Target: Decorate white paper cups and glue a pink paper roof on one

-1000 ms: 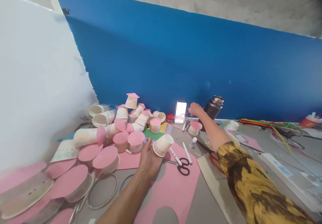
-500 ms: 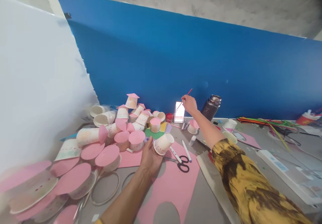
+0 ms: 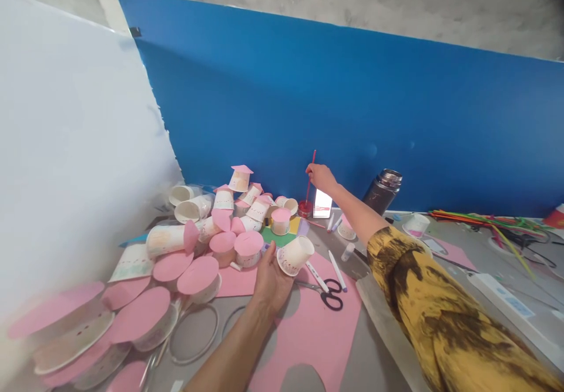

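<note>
In my left hand point(image 3: 272, 286) is a white paper cup point(image 3: 296, 255), tilted, with small red marks near its rim. My right hand point(image 3: 321, 177) pinches a thin red paintbrush point(image 3: 310, 183) near its upper part. The brush stands almost upright, its lower end in a small jar of red paint point(image 3: 305, 208) by the blue board; the tip is hidden in the jar. Just right of the jar a lit phone point(image 3: 323, 204) leans upright, partly behind my right hand. Scissors point(image 3: 332, 294) with black handles and white markers point(image 3: 337, 270) lie on pink paper point(image 3: 317, 339) near the cup.
Many cups with pink paper tops point(image 3: 198, 274) are heaped on the left. A dark flask point(image 3: 383, 192) stands behind my right forearm. To the right lie a power strip point(image 3: 502, 298) and coloured pipe cleaners point(image 3: 467, 218). A blue board point(image 3: 282, 98) closes off the back.
My right hand has moved left and tipped the paintbrush upright, lowering its end into the red jar. My left hand still holds the cup. The whole view has shifted slightly.
</note>
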A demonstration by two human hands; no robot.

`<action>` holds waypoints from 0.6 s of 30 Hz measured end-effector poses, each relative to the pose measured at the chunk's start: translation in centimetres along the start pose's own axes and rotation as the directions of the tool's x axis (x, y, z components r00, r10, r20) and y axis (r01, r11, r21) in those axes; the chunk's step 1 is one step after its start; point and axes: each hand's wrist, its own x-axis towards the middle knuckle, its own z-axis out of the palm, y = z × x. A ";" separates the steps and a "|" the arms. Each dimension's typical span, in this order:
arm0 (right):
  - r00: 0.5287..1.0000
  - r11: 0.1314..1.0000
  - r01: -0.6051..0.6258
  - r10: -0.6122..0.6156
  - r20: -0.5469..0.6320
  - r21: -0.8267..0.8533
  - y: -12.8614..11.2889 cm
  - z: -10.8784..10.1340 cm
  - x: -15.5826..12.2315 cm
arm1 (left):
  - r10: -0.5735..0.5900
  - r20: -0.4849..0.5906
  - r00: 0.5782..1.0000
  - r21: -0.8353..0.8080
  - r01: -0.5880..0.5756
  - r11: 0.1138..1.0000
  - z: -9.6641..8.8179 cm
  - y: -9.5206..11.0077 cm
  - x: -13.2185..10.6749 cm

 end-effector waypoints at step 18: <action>0.978 0.986 0.138 -0.121 -0.167 0.096 1.2 0.1 -1.2 | -0.012 0.002 1.000 0.013 0.012 1.000 -0.1 -0.2 0.2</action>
